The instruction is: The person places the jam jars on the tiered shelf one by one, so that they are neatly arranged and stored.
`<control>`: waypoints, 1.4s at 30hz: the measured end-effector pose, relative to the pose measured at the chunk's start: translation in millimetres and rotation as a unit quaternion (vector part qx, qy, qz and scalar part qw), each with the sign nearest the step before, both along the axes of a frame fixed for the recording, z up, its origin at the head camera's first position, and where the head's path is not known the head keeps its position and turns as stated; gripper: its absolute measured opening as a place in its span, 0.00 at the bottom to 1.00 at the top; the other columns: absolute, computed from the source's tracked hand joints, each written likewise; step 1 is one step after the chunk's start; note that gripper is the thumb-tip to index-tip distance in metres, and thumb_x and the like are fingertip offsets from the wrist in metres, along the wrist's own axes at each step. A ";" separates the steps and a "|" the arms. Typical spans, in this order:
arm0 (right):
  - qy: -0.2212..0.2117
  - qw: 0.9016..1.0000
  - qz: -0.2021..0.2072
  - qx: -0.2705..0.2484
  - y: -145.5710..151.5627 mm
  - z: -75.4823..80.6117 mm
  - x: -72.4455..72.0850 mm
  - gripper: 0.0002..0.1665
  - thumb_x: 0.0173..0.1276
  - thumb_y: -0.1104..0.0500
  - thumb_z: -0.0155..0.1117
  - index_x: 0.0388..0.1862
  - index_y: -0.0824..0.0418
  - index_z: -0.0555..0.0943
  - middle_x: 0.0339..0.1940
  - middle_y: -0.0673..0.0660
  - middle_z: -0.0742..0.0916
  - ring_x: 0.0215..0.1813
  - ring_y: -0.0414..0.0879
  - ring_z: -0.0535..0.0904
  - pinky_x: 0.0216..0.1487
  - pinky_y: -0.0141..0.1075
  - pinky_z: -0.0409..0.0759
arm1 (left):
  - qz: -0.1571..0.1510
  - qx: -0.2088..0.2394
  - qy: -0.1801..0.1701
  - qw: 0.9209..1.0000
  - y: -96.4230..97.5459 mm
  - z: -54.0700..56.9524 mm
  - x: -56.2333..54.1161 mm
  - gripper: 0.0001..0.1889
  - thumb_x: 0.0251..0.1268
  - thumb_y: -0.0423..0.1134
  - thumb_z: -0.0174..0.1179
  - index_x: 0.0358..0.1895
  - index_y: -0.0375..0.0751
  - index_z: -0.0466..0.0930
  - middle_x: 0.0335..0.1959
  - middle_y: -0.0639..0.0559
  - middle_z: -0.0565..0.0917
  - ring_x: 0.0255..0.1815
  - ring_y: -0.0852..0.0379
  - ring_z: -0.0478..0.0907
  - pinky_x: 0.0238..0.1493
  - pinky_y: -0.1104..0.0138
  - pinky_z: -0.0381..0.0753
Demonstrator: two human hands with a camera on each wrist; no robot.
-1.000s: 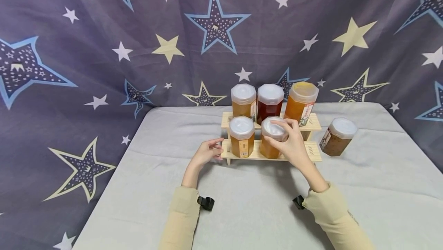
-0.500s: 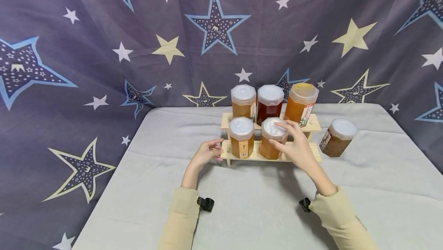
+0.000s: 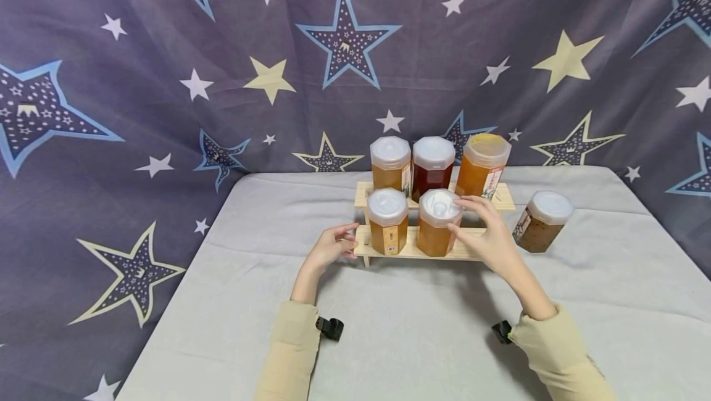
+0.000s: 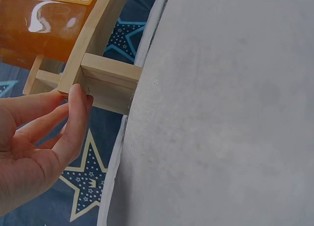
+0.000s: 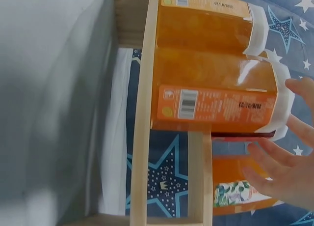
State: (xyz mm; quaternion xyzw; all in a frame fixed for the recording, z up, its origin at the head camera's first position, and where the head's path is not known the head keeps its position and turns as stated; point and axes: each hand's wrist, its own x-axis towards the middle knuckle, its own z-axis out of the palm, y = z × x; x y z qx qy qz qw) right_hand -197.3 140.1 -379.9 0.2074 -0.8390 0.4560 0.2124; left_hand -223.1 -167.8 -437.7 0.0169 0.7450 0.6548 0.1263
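A two-step wooden rack point(image 3: 412, 249) bears octagonal honey jars with white lids. On its lower step stand a front left jar point(image 3: 383, 239) and a front right jar point(image 3: 434, 240), side by side. My left hand point(image 3: 328, 250) pinches the left end of that lower step, thumb and fingertips at the board's corner point(image 4: 73, 71) in the left wrist view. Beside the front right jar is my right hand point(image 3: 491, 243), its fingers spread loosely. In the right wrist view, fingertips of this hand point(image 5: 289, 164) lie right at the lid point(image 5: 282, 96).
On the upper step stand a pale amber jar point(image 3: 390, 173), a dark red jar point(image 3: 432, 176) and an orange jar point(image 3: 473, 173). A brown jar point(image 3: 537, 231) sits on the grey cloth point(image 3: 411, 339), right of the rack. Behind hangs a star-patterned curtain point(image 3: 422, 80).
My right hand has drawn back to the right, from over the front right jar's lid to its side, and its fingers have loosened. The jar and my left hand stay in place.
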 end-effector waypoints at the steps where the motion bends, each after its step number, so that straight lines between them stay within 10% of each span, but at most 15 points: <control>1: 0.001 1.000 -0.002 0.001 1.6 0.1 0.4 0.25 0.48 0.65 0.70 0.48 0.64 0.77 0.51 0.62 0.74 0.53 0.54 0.69 0.55 0.52 0.69 | 0.002 0.000 0.000 1.000 0.1 -1.6 -0.6 0.26 0.54 0.20 0.52 0.59 0.29 0.64 0.35 0.42 0.72 0.22 0.58 0.75 0.37 0.59 0.85; 20: 0.025 0.998 -0.058 0.025 38.7 -0.7 0.2 0.23 0.50 0.66 0.67 0.47 0.67 0.77 0.47 0.65 0.76 0.51 0.58 0.69 0.51 0.54 0.70 | -0.007 0.000 0.003 1.000 1.5 10.6 5.2 0.25 0.55 0.20 0.51 0.60 0.26 0.62 0.34 0.41 0.71 0.22 0.57 0.75 0.42 0.50 0.81; 30: 0.039 0.992 -0.105 0.056 62.3 -0.6 -0.3 0.23 0.51 0.67 0.66 0.49 0.67 0.76 0.48 0.67 0.75 0.33 0.39 0.66 0.29 0.30 0.66 | -0.007 -0.003 0.008 1.000 3.8 18.2 10.7 0.25 0.55 0.20 0.50 0.59 0.25 0.62 0.34 0.41 0.71 0.22 0.60 0.74 0.42 0.51 0.82; 37: 0.007 0.994 -0.103 0.041 76.4 -0.7 -2.8 0.22 0.53 0.67 0.64 0.49 0.70 0.75 0.49 0.70 0.72 0.52 0.64 0.65 0.53 0.59 0.66 | 0.012 -0.002 0.012 1.000 0.1 -2.2 -0.3 0.25 0.54 0.20 0.51 0.59 0.29 0.65 0.32 0.45 0.71 0.20 0.59 0.75 0.34 0.60 0.85; 42: -0.005 0.992 -0.115 0.052 84.9 -1.2 -3.6 0.22 0.54 0.66 0.63 0.49 0.72 0.74 0.50 0.72 0.70 0.53 0.66 0.63 0.51 0.63 0.64 | 0.010 0.000 0.012 1.000 0.4 -3.3 -0.8 0.25 0.54 0.20 0.51 0.59 0.29 0.65 0.33 0.44 0.72 0.20 0.59 0.75 0.34 0.60 0.85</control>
